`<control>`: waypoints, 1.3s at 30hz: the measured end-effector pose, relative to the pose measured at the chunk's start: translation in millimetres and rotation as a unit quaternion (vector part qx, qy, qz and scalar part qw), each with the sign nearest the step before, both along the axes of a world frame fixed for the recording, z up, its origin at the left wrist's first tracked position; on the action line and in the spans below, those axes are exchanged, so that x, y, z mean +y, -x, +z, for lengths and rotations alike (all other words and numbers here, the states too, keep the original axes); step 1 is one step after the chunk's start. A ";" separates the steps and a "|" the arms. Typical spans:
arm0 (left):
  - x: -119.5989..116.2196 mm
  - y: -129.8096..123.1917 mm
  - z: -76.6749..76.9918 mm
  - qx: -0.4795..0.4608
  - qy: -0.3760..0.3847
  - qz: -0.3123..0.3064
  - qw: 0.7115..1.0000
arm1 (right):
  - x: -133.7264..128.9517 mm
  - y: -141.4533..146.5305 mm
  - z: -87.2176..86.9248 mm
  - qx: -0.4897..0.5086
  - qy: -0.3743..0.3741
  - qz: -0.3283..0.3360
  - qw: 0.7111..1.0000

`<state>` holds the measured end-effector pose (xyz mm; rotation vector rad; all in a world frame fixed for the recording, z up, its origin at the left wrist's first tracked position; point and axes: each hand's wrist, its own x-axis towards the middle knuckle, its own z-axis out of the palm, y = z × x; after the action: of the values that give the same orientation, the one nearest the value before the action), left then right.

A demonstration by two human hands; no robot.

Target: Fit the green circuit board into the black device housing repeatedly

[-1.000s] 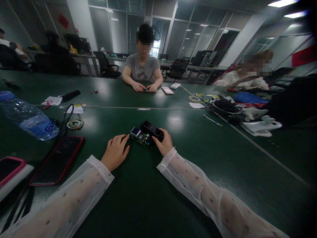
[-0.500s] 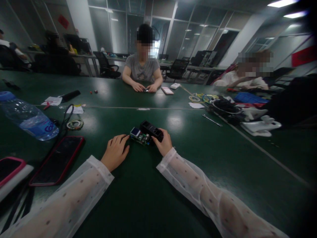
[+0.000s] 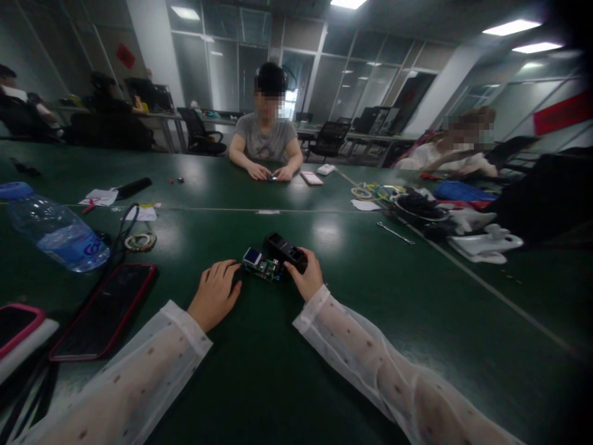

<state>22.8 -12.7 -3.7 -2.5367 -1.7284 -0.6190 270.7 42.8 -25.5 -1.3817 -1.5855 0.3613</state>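
My right hand (image 3: pixel 306 275) has its thumb and fingers around the near right end of a black plastic case (image 3: pixel 279 246) with rectangular openings. Just left of the case, a small circuit board (image 3: pixel 264 267) with a little square screen lies face up on the green table. My left hand (image 3: pixel 215 293) rests palm down on the tabletop with its fingers loosely bent and apart. Its fingertips are at the left edge of the board; whether they touch it I cannot tell. A dark patch under these fingers is too dim to make out.
On the left are a water bottle (image 3: pixel 58 232), a red-edged phone (image 3: pixel 106 312), a pink-cased phone (image 3: pixel 18 327) and a bracelet (image 3: pixel 139 241). A wrench (image 3: pixel 395 233) and a pile of cables (image 3: pixel 417 207) lie right. A person (image 3: pixel 265 133) sits opposite, handling something small.
The whole view has tilted up a little, so everything sits lower in the picture. Both hands, the board and the case keep nearly the same places relative to each other.
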 end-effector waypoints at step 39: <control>0.9 2.6 -5.4 0.016 -0.006 0.003 1.000 | -0.1 3.0 -5.1 -0.038 -0.013 -0.001 0.999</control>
<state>20.2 -11.8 -9.1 -2.5182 -1.7156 -0.5826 267.7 42.7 -30.6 -1.3916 -1.6451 0.2877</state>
